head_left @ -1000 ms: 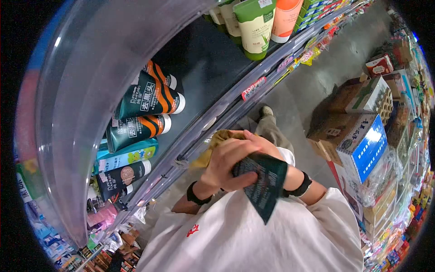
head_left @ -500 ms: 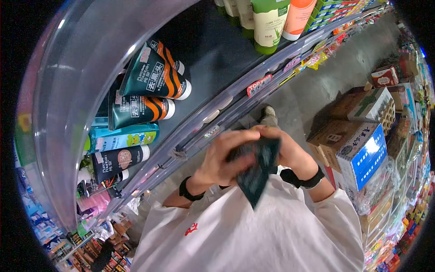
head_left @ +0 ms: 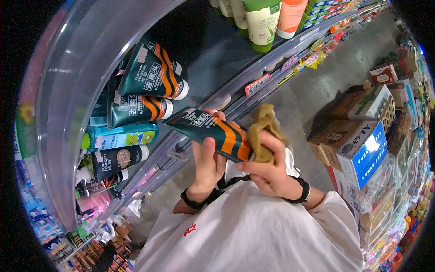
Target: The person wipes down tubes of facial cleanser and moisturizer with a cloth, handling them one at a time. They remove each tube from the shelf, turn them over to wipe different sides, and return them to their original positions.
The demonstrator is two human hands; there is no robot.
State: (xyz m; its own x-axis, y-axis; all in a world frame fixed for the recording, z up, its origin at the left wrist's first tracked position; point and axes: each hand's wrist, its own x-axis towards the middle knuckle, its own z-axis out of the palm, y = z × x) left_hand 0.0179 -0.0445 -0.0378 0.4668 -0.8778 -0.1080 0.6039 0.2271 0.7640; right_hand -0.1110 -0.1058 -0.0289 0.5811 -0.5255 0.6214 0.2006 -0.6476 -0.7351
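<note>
A dark green squeeze tube of facial cleanser (head_left: pixel 206 127) with orange wavy stripes is held in front of my chest, its flat end pointing to the upper left. My left hand (head_left: pixel 208 161) is wrapped round the tube's body, thumb along the near side. A brownish-yellow cloth (head_left: pixel 264 120) hangs over my right hand (head_left: pixel 272 170), whose fingers pinch it against the cap end. The cap is hidden by the cloth. Matching tubes (head_left: pixel 154 75) lie stacked on the dark shelf (head_left: pixel 210 59) to the left.
Beside the stacked tubes lie a blue bottle (head_left: pixel 124 137) and a black tube (head_left: pixel 120 159). Green (head_left: pixel 263 27) and orange (head_left: pixel 290 18) tubes stand farther along the shelf. A clear plastic edge strip (head_left: pixel 235 86) borders it. Cardboard boxes (head_left: pixel 335 131) sit on the floor at right.
The tube has turned from hanging blurred, tip down, to lying with its printed front up and flat end toward the shelf. The cloth has come into plain view at the cap end.
</note>
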